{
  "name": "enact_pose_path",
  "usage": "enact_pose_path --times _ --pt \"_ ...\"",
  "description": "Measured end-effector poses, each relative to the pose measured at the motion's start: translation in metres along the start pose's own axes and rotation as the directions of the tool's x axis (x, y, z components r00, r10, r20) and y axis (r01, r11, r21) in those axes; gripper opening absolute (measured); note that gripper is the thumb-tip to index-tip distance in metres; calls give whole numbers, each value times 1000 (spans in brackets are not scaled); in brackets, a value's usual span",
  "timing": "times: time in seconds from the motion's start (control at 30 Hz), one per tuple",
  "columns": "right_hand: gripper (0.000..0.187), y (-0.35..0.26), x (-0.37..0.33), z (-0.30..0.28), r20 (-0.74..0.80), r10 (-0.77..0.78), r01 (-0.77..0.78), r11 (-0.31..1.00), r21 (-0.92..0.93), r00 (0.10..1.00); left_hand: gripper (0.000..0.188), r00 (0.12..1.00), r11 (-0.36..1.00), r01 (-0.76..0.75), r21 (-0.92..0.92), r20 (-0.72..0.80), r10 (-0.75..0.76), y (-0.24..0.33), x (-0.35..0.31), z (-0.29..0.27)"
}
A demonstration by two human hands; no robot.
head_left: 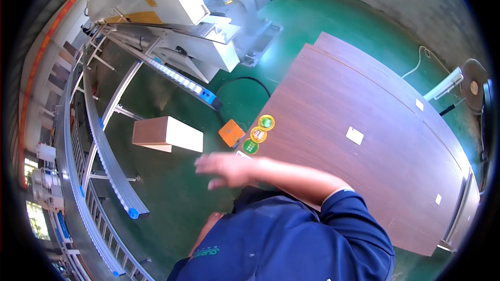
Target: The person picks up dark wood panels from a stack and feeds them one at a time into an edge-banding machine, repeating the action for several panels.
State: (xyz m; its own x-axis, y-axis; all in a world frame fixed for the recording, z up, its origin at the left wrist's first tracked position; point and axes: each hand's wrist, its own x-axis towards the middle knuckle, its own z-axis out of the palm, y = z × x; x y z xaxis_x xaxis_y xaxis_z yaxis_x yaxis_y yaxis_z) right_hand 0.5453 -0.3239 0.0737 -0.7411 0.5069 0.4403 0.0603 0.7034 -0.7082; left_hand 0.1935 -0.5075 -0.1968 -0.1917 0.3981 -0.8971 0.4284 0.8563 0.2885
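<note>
Right hand (pixel 228 169): one, bare, reaching across from the right at the left edge of the desk (pixel 323 104); grip loosely open, fingers extended, thumb apart, and we see nothing held in it.
Left arm (pixel 207 230): one strip of skin beside the navy shirt (pixel 281 234); the hand is hidden, so we cannot tell its grip.
Round labels: three, in a slanting row along the desk's left edge, just beyond the right wrist. We list a green label with yellow rim (pixel 266 122), a yellow label (pixel 258 135) and a dark green label (pixel 250 147), nearest the hand.
White-edged item (pixel 241 154): one, partly covered by the wrist; kind unclear to us.
Desk: brown wood-grain top, bearing a white paper square (pixel 354 136) near its middle.
Orange box (pixel 230 133): one, tilted, just beside the desk's left edge.
Pale stool-like block (pixel 167 132): one, on the green floor (pixel 156 171), left of the orange box.
Roller rail (pixel 117 177): one, blue-capped, further left.
</note>
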Motion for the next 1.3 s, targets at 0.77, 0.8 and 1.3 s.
enact_pose_path --times 0.77,0.8,1.3 --pt "64 -43 50 40 -92 635 -223 398 890 767 60 -529 -717 -696 -40 -647 550 305 -397 -94" --pt "66 -55 64 32 -15 629 -137 192 972 777 56 -617 -640 -746 183 -554 560 315 -381 -65" --pt "59 -130 57 -10 -349 -210 41 900 -434 913 75 13 -131 -331 -934 -143 990 330 -344 1"
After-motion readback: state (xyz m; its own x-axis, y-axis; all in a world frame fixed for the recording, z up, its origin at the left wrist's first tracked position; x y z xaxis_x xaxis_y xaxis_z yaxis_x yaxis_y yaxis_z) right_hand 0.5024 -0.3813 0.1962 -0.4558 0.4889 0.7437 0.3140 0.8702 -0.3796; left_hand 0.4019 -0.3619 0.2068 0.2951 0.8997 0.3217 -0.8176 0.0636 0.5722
